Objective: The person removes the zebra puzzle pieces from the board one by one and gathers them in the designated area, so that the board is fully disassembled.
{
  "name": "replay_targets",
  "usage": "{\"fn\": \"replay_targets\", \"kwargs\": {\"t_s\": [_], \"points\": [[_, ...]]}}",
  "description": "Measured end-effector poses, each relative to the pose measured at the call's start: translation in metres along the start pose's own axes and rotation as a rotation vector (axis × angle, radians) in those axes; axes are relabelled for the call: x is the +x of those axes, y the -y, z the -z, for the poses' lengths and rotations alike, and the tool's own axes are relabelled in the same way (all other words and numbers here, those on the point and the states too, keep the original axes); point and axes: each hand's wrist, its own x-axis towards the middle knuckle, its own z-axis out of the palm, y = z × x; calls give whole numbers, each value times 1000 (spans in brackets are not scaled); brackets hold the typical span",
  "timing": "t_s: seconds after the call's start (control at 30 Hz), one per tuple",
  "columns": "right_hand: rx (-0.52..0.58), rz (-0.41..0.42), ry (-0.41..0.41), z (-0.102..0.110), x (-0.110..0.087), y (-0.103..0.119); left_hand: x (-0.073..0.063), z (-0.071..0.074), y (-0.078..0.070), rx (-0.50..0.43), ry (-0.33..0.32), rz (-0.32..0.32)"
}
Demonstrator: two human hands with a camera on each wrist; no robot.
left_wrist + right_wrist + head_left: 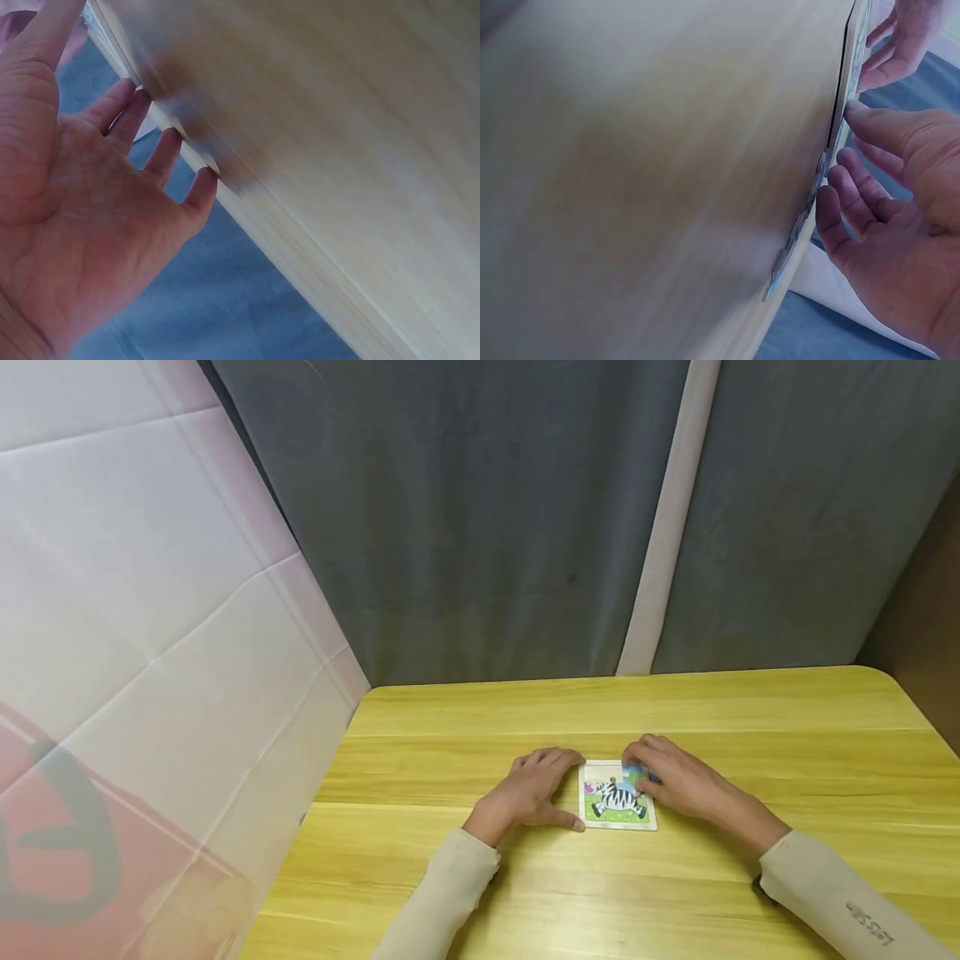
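A small jigsaw puzzle of a zebra (618,802) lies in a white-framed tray (618,827) on the table. Along its left side rests my left hand (531,789), fingertips at the upper corner and thumb at the lower one; its fingers look spread and fairly straight in the left wrist view. Over the upper right corner, my right hand (682,779) pinches a blue-green puzzle piece (632,773) between thumb and fingers, which partly hide it. Under that hand, thin puzzle pieces (791,247) stick out past the tray's edge in the right wrist view. A cream patch shows at the tray's upper left.
The yellow wood-grain table (450,735) extends on every side of the tray. A grey curtain (480,527) with a pale strip hangs behind the table's back edge. A white printed cloth (172,610) hangs at the left, and a brown panel (926,618) stands at the right.
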Motion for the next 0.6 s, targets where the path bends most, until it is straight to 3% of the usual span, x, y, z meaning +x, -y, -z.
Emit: {"fn": "replay_targets", "kwargs": {"t_s": [0.27, 0.6], "points": [[14, 78, -9, 1, 0, -2, -1, 1, 0, -1, 8, 5], [23, 60, -9, 2, 1, 0, -1, 1, 0, 2, 2, -2]]}}
